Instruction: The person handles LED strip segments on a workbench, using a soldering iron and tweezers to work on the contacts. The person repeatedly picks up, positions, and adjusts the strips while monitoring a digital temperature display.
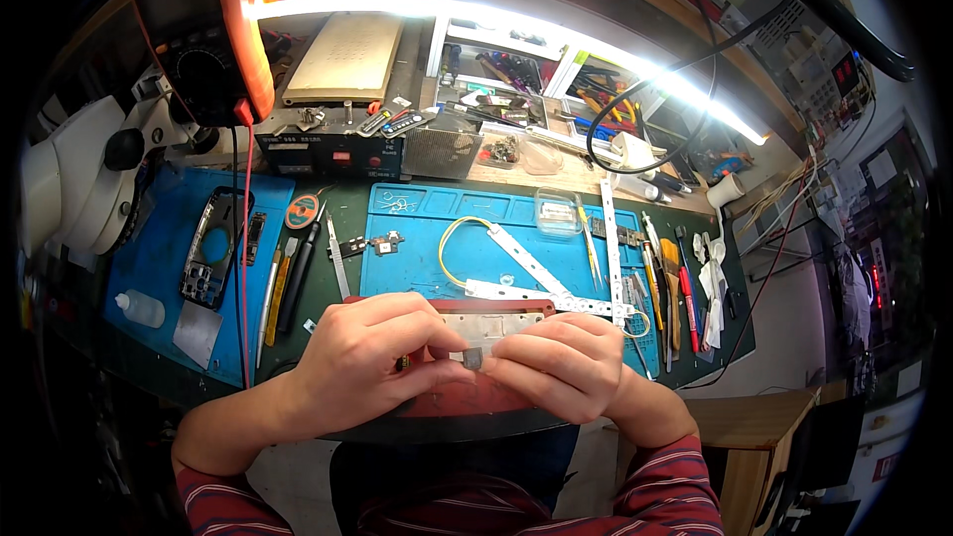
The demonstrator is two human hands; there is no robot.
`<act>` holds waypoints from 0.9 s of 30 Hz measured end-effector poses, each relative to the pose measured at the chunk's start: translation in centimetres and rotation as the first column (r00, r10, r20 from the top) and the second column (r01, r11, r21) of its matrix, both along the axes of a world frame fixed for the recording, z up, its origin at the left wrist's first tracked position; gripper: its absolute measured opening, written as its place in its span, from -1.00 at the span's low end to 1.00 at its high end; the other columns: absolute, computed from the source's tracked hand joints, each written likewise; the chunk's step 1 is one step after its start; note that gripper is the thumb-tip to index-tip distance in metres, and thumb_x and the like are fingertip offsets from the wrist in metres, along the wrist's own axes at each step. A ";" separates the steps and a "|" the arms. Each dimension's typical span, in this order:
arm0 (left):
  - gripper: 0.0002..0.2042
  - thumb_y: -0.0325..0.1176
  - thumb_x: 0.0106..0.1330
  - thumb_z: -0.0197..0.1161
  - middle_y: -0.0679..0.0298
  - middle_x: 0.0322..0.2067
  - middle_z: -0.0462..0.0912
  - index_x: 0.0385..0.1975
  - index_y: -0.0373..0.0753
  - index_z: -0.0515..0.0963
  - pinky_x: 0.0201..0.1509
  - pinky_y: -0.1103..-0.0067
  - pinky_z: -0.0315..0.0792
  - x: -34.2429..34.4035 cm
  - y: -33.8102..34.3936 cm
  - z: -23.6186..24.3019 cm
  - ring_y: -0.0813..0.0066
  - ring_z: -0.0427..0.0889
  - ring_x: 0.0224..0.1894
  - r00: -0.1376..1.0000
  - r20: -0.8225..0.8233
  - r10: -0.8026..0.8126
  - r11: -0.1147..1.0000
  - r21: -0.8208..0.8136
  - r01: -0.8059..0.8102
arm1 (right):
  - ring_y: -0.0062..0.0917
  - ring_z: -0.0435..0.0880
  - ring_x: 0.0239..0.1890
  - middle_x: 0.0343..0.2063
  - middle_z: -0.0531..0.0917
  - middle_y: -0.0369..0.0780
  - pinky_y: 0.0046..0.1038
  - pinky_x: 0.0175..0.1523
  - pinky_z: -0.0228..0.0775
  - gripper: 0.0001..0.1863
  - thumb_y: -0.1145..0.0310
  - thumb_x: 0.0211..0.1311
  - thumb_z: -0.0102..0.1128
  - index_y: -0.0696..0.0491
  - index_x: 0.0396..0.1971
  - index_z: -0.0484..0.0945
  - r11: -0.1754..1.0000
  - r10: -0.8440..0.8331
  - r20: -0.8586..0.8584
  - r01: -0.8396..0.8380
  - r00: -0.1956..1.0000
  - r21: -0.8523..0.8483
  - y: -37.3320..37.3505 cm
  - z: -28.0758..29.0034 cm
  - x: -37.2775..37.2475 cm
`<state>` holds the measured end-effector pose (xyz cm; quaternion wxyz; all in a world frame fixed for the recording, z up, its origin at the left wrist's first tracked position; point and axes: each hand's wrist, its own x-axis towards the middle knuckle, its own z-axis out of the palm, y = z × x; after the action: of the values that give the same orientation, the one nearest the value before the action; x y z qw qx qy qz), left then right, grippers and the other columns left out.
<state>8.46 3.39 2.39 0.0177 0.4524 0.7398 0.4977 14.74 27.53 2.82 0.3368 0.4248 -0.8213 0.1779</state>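
Note:
Near the front edge of the bench, my left hand (369, 349) and my right hand (562, 361) come close together, fingers curled in a pinch. Between their fingertips is a small dark grey, square, flat piece (474, 358); its exact kind is too small to make out. Each hand grips it from its own side. Just behind the fingers lies a pale metallic plate (493, 323) in a red-edged holder, partly covered by my hands. Beneath them is a red surface (467, 399).
White perforated strips (536, 266) with a yellow wire lie on the blue mat (405, 276). A phone frame (210, 246) and white bottle (140, 309) are at left, below an orange multimeter (204, 35). Brushes (672, 273) and pens stand right. Cables hang overhead.

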 end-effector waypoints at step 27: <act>-0.90 -0.40 0.38 0.34 0.25 -0.39 0.66 -0.23 -0.28 0.68 -0.50 0.59 0.35 -4.8 -1.6 0.5 0.49 0.55 -0.49 0.859 -0.205 0.469 0.881 0.183 -0.437 | -0.37 0.74 -0.30 -0.27 0.70 -0.29 -0.38 -0.26 0.62 -0.83 0.45 0.13 0.28 0.02 -0.24 0.64 0.913 -0.251 0.146 0.184 0.957 0.364 1.3 -4.5 -14.7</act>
<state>3.63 1.81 2.84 -0.2199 0.3231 0.7880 0.4758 0.02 28.79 -1.71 0.1946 0.3642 -0.9102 0.0316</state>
